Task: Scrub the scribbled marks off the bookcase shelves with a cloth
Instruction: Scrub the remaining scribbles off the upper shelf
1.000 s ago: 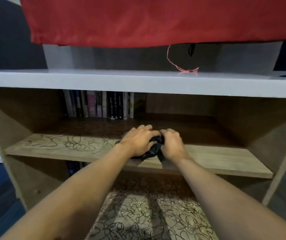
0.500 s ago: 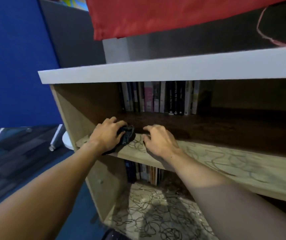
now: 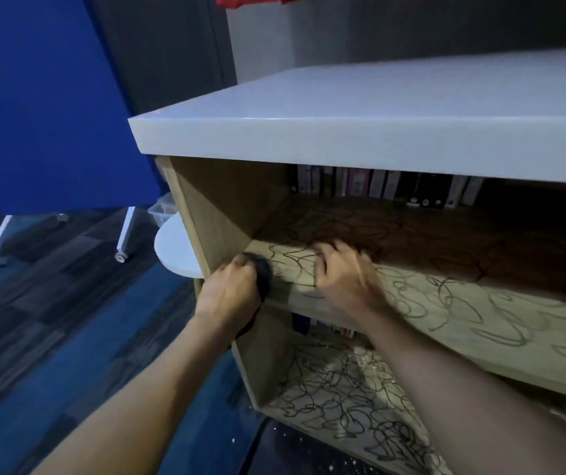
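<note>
Gripping the dark cloth [image 3: 263, 273], my left hand [image 3: 228, 293] presses it on the scribbled shelf [image 3: 446, 313] at its left end; my right hand [image 3: 343, 279] rests just beside, fingers bent, holding nothing.

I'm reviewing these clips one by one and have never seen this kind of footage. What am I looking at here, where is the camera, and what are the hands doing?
There is no machine: a person wears a camera on the head, looking down at their own bare arms. In front stands a wooden bookcase with a white top. The middle shelf is covered in scribbled marks, and so is the bottom shelf. A row of books stands at the back. The left hand grips a dark cloth at the shelf's left end. The right hand rests on the shelf, fingers blurred.
</note>
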